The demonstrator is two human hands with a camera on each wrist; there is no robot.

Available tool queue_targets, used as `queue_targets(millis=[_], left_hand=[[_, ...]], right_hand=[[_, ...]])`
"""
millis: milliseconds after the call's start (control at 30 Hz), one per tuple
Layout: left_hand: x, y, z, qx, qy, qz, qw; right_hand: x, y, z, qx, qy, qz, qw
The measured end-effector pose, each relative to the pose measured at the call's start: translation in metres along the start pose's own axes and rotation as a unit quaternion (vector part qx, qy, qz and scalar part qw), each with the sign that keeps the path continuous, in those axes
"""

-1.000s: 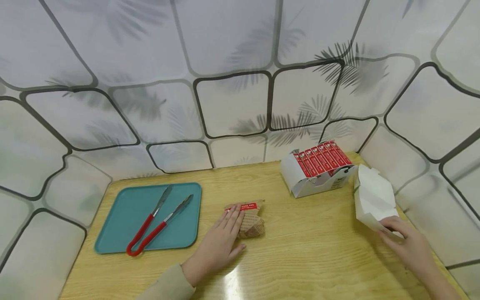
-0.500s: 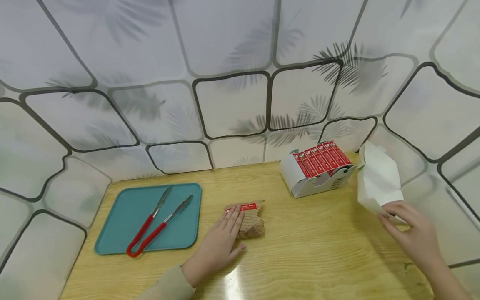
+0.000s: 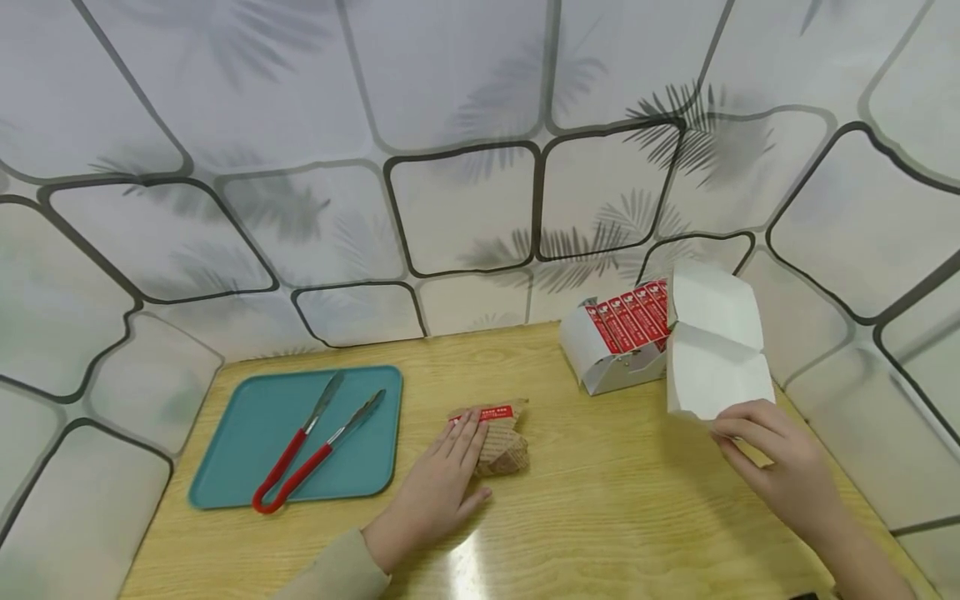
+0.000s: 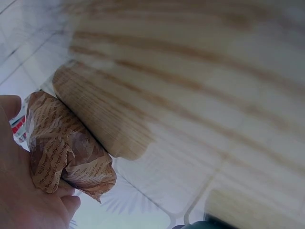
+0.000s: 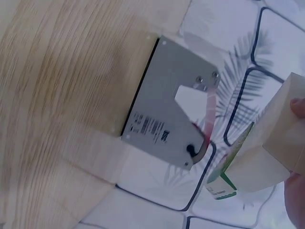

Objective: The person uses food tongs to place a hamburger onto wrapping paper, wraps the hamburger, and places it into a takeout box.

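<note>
Possibly the white paperboard carton (image 3: 718,371) could twist or slip, since the pictures show support at only one edge; its upper flap (image 3: 716,304) might also flop, or bump the nearby white holder (image 3: 585,348) of red packets (image 3: 626,317). Too firm a press could squash the brown paper-wrapped bundle (image 3: 504,450), lying on the desk (image 3: 600,508) between the teal tray (image 3: 225,467) and that holder. As for the hands, the left hand (image 3: 435,492) rests on the bundle, fingers extended; the right hand (image 3: 780,467) pinches the carton's near edge, holding it unfolded above the desk.
</note>
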State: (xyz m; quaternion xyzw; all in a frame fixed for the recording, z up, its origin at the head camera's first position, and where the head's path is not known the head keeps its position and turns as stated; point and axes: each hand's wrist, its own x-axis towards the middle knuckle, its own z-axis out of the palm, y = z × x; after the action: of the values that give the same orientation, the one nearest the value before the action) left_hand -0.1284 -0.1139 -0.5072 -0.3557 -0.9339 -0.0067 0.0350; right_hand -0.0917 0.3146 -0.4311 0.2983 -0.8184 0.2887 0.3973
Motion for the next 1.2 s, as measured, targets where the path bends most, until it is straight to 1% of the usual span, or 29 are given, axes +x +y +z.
queue_targets(millis=[133,233,400,533,667,900,1033,1200], left_hand=[[0.000,0.000,-0.001,-0.002,-0.006,-0.001,1.0000],[0.000,0.001,-0.001,0.000,-0.010,-0.001,0.9999],[0.001,0.001,-0.002,0.002,-0.012,-0.002,0.9999],[0.002,0.001,-0.002,0.002,-0.011,-0.001,0.9999],[0.002,0.001,-0.002,-0.002,-0.007,0.000,1.0000],[0.000,0.001,-0.002,-0.001,0.003,-0.003,1.0000],[0.000,0.000,-0.002,0.005,0.006,-0.004,1.0000],[-0.001,0.000,-0.003,0.008,0.019,0.001,0.9998]], right_hand=[[0.003,-0.014,0.008,0.006,-0.009,-0.030,0.999],[0.001,-0.023,0.016,0.027,-0.013,-0.048,0.998],[-0.007,-0.031,0.032,0.065,-0.025,-0.062,0.996],[-0.013,-0.035,0.046,0.085,-0.038,-0.069,0.993],[-0.017,-0.038,0.059,0.093,-0.053,-0.076,0.991],[-0.017,-0.046,0.084,0.111,-0.065,-0.107,0.986],[-0.020,-0.047,0.097,0.121,-0.086,-0.116,0.982],[-0.023,-0.045,0.110,0.133,-0.121,-0.109,0.978]])
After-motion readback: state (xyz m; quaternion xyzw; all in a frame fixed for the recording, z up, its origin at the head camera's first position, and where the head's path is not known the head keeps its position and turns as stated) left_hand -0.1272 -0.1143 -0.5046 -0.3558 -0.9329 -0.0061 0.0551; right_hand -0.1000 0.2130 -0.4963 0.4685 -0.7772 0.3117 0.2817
